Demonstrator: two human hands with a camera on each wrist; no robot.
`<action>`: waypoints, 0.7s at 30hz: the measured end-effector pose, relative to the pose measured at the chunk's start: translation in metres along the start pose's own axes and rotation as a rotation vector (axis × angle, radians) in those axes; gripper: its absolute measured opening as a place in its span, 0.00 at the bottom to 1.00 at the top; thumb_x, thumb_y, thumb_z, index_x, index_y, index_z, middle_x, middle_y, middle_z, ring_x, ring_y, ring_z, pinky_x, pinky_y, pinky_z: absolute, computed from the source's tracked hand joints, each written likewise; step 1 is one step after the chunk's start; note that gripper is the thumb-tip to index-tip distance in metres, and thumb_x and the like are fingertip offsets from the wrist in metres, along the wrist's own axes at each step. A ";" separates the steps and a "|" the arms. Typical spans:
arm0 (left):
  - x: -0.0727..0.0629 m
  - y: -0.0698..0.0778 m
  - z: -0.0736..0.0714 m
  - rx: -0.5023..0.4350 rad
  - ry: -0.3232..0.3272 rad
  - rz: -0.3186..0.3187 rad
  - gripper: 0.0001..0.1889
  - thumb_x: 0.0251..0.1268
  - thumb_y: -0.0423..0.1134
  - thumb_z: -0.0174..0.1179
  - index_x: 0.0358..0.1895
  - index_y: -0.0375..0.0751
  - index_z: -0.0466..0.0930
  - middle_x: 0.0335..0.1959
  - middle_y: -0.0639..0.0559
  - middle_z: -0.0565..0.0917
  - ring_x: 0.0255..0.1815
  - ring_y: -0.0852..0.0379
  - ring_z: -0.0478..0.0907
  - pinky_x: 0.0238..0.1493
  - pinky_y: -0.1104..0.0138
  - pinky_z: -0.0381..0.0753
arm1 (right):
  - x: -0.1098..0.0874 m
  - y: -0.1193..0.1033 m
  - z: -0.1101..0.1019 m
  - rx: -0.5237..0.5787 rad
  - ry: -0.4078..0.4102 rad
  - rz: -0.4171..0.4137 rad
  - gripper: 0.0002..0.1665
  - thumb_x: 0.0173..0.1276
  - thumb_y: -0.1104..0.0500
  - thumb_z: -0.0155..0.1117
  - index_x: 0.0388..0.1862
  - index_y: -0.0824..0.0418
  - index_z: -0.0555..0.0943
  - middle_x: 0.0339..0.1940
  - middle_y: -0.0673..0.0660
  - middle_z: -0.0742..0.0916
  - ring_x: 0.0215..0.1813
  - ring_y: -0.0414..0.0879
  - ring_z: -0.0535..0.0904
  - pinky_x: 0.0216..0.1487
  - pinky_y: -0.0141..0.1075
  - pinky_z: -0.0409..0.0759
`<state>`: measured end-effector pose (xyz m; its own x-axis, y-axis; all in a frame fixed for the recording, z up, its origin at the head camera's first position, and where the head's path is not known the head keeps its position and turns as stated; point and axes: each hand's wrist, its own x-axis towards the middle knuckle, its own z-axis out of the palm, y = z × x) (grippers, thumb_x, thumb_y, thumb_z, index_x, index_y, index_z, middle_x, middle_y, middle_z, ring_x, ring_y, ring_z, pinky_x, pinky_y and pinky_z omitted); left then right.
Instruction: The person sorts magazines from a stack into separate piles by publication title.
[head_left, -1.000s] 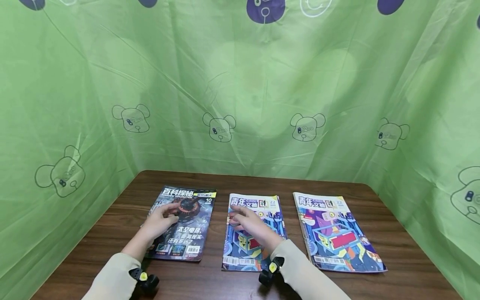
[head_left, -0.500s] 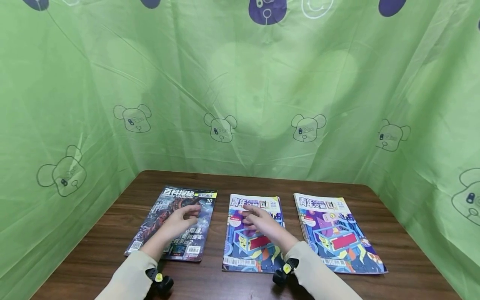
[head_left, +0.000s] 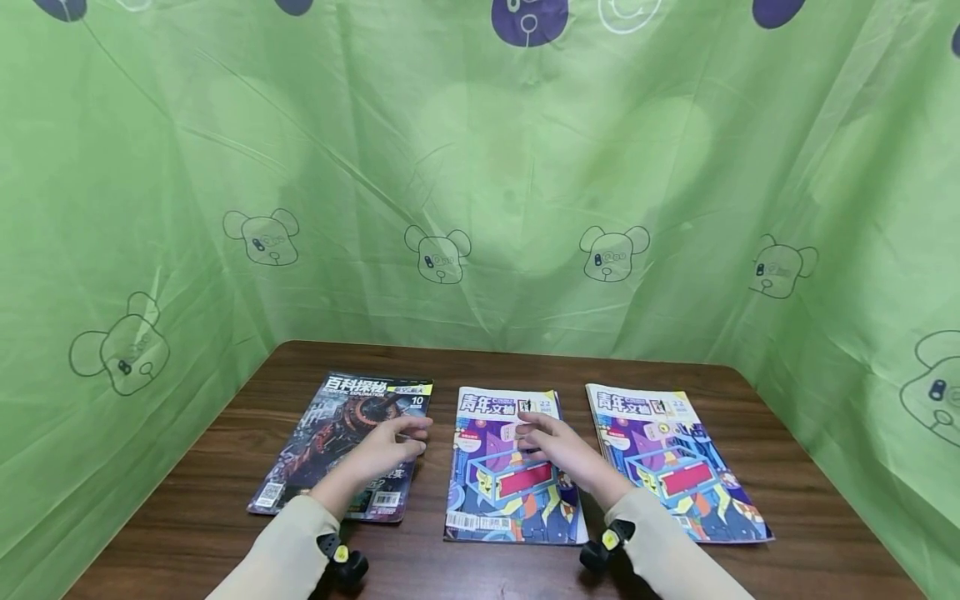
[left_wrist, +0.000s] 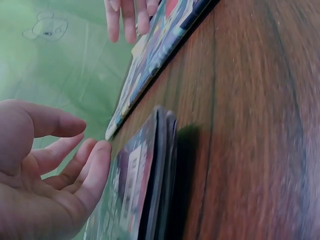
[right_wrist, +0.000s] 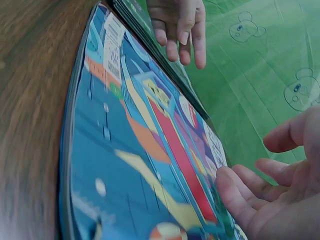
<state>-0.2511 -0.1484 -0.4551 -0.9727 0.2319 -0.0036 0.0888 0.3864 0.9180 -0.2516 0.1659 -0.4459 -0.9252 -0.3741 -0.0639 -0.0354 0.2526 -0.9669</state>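
Note:
A dark magazine (head_left: 318, 454) with a red-and-black machine on its cover lies at the left of the table. My left hand (head_left: 382, 454) is over its right part, fingers loosely bent. In the left wrist view that hand (left_wrist: 55, 180) holds nothing; whether its fingertips touch the cover is hard to tell. The middle magazine (head_left: 480, 492) is blue and purple with a red panel. Over its right edge is my right hand (head_left: 566, 454), fingers loosely curved and apart. Nothing sits between the fingers of the right hand (right_wrist: 280, 180) in the right wrist view.
Another blue-and-purple magazine (head_left: 675, 475), with a matching cover, lies to the right, slightly turned. All three rest on a brown wood-grain table (head_left: 420, 558). Green cloth (head_left: 525, 167) with bear drawings hangs behind the table and along both sides.
Both hands have shifted to the right. The left has gone from the dark magazine's left side toward its right edge, the right across the middle magazine. The magazines stay in place.

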 end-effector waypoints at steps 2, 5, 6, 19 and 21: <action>0.001 0.001 0.004 -0.033 -0.017 0.004 0.23 0.65 0.27 0.59 0.64 0.30 0.76 0.53 0.37 0.81 0.49 0.47 0.81 0.48 0.57 0.86 | -0.002 0.002 -0.006 -0.011 0.002 -0.007 0.30 0.80 0.60 0.46 0.75 0.74 0.59 0.68 0.75 0.73 0.64 0.64 0.75 0.62 0.52 0.77; 0.001 0.002 0.009 -0.061 -0.044 0.012 0.24 0.64 0.27 0.59 0.64 0.27 0.74 0.53 0.35 0.81 0.49 0.45 0.81 0.47 0.57 0.86 | -0.006 0.005 -0.015 -0.031 0.013 -0.010 0.29 0.81 0.62 0.44 0.75 0.75 0.59 0.68 0.76 0.73 0.64 0.65 0.75 0.62 0.52 0.78; 0.001 0.003 0.010 -0.066 -0.051 0.011 0.24 0.64 0.27 0.59 0.64 0.27 0.74 0.53 0.35 0.81 0.49 0.45 0.81 0.48 0.56 0.86 | -0.007 0.006 -0.017 -0.043 0.020 -0.008 0.29 0.81 0.62 0.44 0.75 0.75 0.59 0.68 0.76 0.73 0.64 0.65 0.75 0.62 0.51 0.78; 0.007 0.009 0.025 -0.042 -0.109 0.026 0.23 0.65 0.27 0.59 0.63 0.25 0.74 0.53 0.34 0.82 0.49 0.44 0.82 0.46 0.57 0.86 | -0.023 0.008 -0.041 -0.107 0.127 0.049 0.29 0.78 0.63 0.48 0.74 0.75 0.62 0.66 0.74 0.75 0.62 0.64 0.77 0.59 0.51 0.80; 0.007 0.008 0.026 -0.048 -0.111 0.022 0.23 0.64 0.27 0.60 0.63 0.25 0.75 0.52 0.35 0.82 0.49 0.46 0.82 0.46 0.59 0.87 | -0.026 0.008 -0.044 -0.106 0.126 0.046 0.30 0.78 0.63 0.47 0.74 0.75 0.61 0.67 0.75 0.74 0.62 0.64 0.77 0.58 0.51 0.80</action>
<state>-0.2520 -0.1201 -0.4578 -0.9407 0.3382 -0.0246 0.0970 0.3379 0.9362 -0.2440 0.2168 -0.4412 -0.9665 -0.2471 -0.0701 -0.0250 0.3619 -0.9319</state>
